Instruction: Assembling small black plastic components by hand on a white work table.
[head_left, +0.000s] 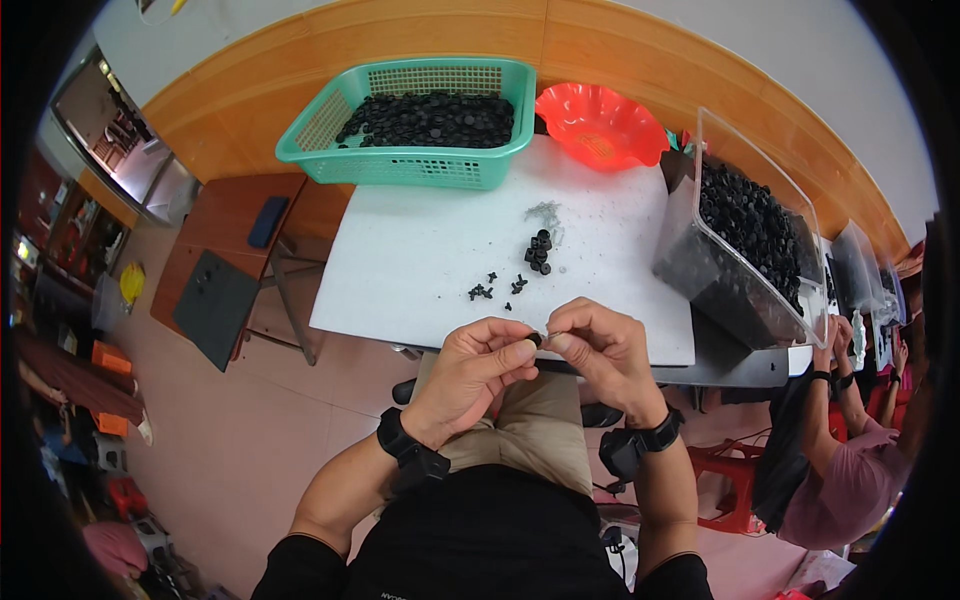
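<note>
While the left hand (470,365) pinches a small black part (535,340), the right hand (600,350) seemingly grips it too.

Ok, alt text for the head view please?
Both hands, left hand and right hand, pinch a small black part together at the edge of a white table. Beyond sit loose black pieces, a green basket and a clear bin of them.

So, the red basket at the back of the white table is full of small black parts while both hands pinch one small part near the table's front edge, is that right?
Not quite: the basket holding the small black parts is green, not red; the red thing beside it is an empty bowl. The head view shows this. The rest holds: the left hand and right hand pinch a small part at the front edge of the white table.
</note>
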